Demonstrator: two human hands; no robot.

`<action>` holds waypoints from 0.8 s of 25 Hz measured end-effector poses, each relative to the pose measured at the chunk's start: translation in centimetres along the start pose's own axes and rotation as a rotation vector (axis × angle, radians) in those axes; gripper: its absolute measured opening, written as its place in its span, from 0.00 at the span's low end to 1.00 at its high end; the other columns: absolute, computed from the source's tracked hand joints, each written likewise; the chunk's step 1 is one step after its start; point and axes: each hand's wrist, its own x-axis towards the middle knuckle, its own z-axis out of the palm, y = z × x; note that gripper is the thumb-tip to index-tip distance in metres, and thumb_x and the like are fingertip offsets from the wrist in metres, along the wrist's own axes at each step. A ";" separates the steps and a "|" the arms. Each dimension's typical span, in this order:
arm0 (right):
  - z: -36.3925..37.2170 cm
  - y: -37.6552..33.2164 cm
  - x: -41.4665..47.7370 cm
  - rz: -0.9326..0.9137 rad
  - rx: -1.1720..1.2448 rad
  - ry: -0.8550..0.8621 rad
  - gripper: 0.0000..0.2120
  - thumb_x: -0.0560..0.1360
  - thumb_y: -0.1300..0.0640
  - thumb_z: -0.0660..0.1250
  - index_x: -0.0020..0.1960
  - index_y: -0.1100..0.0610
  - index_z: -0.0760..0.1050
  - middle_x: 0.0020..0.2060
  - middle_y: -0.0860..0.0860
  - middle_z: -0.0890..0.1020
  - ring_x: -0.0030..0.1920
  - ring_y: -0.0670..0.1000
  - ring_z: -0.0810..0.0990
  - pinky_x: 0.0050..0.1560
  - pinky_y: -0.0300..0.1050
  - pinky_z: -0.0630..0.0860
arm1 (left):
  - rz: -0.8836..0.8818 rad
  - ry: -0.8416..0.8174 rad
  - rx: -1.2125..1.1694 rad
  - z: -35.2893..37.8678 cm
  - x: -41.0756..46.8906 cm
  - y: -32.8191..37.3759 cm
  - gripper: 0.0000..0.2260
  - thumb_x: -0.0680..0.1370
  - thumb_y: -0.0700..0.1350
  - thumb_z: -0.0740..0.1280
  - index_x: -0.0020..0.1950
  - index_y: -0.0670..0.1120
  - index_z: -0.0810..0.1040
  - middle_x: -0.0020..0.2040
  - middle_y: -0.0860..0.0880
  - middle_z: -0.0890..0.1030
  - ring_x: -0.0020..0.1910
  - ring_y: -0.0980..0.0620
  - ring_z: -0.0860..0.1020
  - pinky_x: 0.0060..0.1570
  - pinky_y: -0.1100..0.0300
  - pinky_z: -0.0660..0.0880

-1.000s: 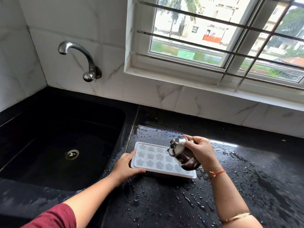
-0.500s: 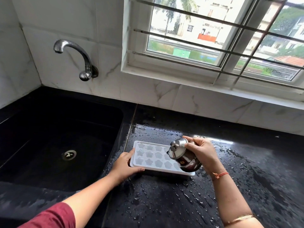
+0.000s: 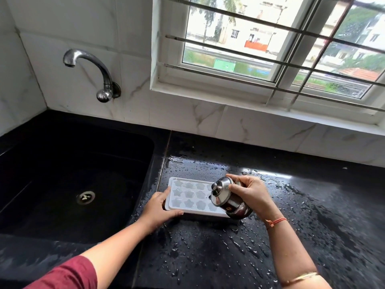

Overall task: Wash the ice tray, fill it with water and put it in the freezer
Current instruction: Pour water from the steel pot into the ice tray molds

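Note:
A white ice tray (image 3: pixel 188 196) with star-shaped cells lies flat on the wet black counter (image 3: pixel 208 253), just right of the sink. My left hand (image 3: pixel 159 208) grips the tray's near-left corner, thumb along the front edge. My right hand (image 3: pixel 251 193) grips a small steel pot with a lid (image 3: pixel 226 198), tilted to the left over the tray's right end. The pot hides the tray's right cells. No stream of water can be made out.
A black sink (image 3: pixel 73 184) with a drain sits to the left, a steel tap (image 3: pixel 91 71) on the tiled wall above it. A barred window (image 3: pixel 270 44) runs behind the counter. Water drops cover the counter around the tray.
Both hands, the tray and the pot keep the same pose. Only the camera has shifted slightly.

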 end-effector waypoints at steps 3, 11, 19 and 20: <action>0.1 -0.2 -0.2 0.012 0.029 0.004 0.11 0.70 0.67 0.68 0.47 0.54 0.81 0.47 0.48 0.82 0.40 0.43 0.80 0.38 0.34 0.78 | 0.008 0.000 0.007 0.0 -0.1 0.1 0.42 0.65 0.51 0.77 0.74 0.51 0.59 0.54 0.51 0.69 0.57 0.53 0.72 0.57 0.63 0.67; 0.0 0.3 -0.2 0.019 0.025 0.009 0.10 0.70 0.69 0.68 0.51 0.67 0.80 0.48 0.52 0.81 0.33 0.37 0.80 0.32 0.30 0.75 | 0.014 -0.010 0.003 -0.2 -0.2 0.2 0.41 0.65 0.51 0.76 0.74 0.51 0.60 0.55 0.51 0.70 0.56 0.54 0.71 0.57 0.64 0.67; 0.0 0.9 -0.5 0.083 0.194 0.075 0.08 0.71 0.70 0.67 0.49 0.72 0.78 0.52 0.55 0.82 0.38 0.47 0.80 0.34 0.35 0.79 | 0.024 -0.021 -0.023 -0.3 -0.4 0.6 0.40 0.66 0.48 0.76 0.74 0.50 0.59 0.55 0.49 0.69 0.56 0.53 0.71 0.57 0.66 0.66; 0.0 0.9 -0.6 0.102 0.245 0.085 0.07 0.71 0.71 0.66 0.48 0.71 0.78 0.52 0.56 0.82 0.39 0.49 0.80 0.35 0.36 0.80 | 0.023 -0.021 -0.024 -0.3 -0.5 0.6 0.40 0.66 0.48 0.76 0.74 0.50 0.59 0.55 0.50 0.69 0.56 0.53 0.71 0.57 0.66 0.66</action>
